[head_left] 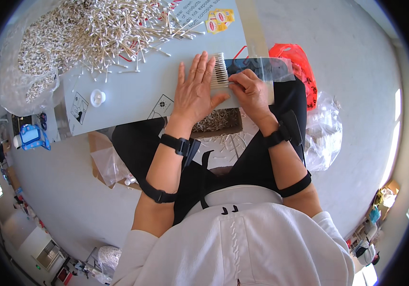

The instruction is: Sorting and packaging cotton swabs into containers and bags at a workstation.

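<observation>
A neat row of cotton swabs [219,71] lies side by side near the table's right edge, between my two hands. My left hand [195,90] rests palm down with fingers stretched out, its index finger along the left side of the row and its thumb pointing right below it. At the row's lower right, my right hand [252,94] has thumb and fingertips pinched together. What the pinch holds, if anything, is too small to make out. A clear plastic bag [277,69] lies flat just beyond my right hand, over the table edge.
A big heap of loose cotton swabs [113,28] spills from a clear bag [8,90] at the far left. A small white tub [98,98] and yellow packets [219,20] sit on the table [133,97]. Below is a swab-filled box [238,125]; a red bag [304,71] hangs right.
</observation>
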{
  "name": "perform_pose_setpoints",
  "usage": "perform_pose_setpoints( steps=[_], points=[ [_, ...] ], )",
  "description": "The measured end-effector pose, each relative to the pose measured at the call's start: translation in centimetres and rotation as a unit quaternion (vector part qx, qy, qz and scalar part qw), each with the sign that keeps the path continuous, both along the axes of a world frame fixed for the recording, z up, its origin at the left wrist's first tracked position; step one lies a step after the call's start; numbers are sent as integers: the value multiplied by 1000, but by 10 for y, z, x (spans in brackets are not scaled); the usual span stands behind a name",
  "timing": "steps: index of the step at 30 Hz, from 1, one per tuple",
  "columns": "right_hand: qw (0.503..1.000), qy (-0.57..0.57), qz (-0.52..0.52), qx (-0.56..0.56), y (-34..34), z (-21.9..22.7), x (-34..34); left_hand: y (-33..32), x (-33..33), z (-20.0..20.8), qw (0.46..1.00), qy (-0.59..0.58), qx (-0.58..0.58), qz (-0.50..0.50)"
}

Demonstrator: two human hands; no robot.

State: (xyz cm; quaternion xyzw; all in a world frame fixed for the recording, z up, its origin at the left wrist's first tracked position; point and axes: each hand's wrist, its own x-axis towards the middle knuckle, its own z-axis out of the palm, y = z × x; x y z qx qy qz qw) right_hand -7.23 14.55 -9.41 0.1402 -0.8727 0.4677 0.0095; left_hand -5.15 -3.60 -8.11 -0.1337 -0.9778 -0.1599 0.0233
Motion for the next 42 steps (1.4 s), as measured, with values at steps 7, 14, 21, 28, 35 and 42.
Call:
perform_pose_setpoints(
  steps=[7, 14, 21, 28, 35, 42],
  points=[
    [1000, 12, 1, 4, -3, 2, 1, 1, 10, -5, 1000, -14, 11, 18],
    [999, 35, -3, 17, -5, 4, 1, 3, 10, -9, 1000, -6, 12, 22],
    [999, 21, 38, 32, -3, 7, 3, 2, 10, -11, 1000, 3, 8, 25],
    [998, 50, -23, 31, -10, 4, -2, 2, 9, -10, 1000, 2, 6, 23],
    [999, 30, -39, -6, -12, 2, -4, 2, 10, -10, 1000, -2, 9, 29],
    [998, 60, -23, 13, -16, 6, -19, 3, 10, -9, 999, -6, 19, 30]
  ],
)
